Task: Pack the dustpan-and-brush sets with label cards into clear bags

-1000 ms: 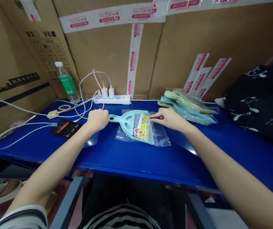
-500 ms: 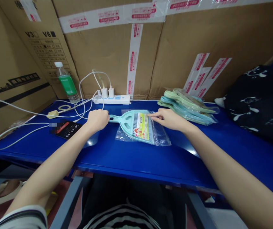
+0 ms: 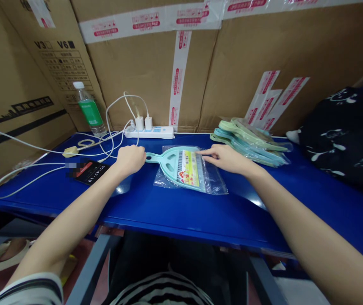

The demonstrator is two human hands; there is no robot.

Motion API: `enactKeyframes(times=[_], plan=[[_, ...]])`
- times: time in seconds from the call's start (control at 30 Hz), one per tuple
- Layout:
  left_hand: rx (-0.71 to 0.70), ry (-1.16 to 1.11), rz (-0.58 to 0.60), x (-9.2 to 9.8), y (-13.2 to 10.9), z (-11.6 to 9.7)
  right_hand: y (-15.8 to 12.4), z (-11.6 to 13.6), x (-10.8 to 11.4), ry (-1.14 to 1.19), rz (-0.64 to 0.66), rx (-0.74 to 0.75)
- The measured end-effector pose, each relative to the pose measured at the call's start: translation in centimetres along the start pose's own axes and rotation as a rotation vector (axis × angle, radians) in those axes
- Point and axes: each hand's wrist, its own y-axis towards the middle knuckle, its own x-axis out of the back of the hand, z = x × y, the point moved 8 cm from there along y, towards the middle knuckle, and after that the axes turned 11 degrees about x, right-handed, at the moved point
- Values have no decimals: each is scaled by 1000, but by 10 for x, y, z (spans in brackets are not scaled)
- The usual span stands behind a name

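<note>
Bright, even indoor light appears to fall from overhead, leaving only soft shadows. White glare marks the glossy blue bench [image 3: 181, 220] in two patches, and the clear plastic bag [image 3: 216, 182] glints. Wide-angle distortion bows the cardboard boxes [image 3: 137, 76] and the bench edge toward the sides of the frame. Detail stays sharp, without obvious motion blur; the floor [image 3: 84, 250] below the bench is dimmer.

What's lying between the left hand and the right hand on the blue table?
In the head view, a mint-green plastic dustpan in a clear plastic bag lies between the left hand and the right hand.
</note>
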Motion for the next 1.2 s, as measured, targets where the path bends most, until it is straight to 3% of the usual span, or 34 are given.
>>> enactKeyframes(times=[0.17,0.37,0.6,0.7,0.97,1.2], plan=[[-6,-10,-27,3,-1,-1,-4,-4,9,-70,-96,-71],[-44,-33,-137,8,-3,-4,-7,-3,19,-122,-203,-146],[-380,-136,-161,7,-18,-36,-4,-2,12,-133,-241,-26],[-451,-98,-160,6,-25,-44,-3,-3,8,-169,-260,17],[-512,-102,-195,5,-27,-47,-2,-1,7,-204,-323,65],[-510,-110,-185,4,-26,-47,0,-7,2,-139,-311,9]])
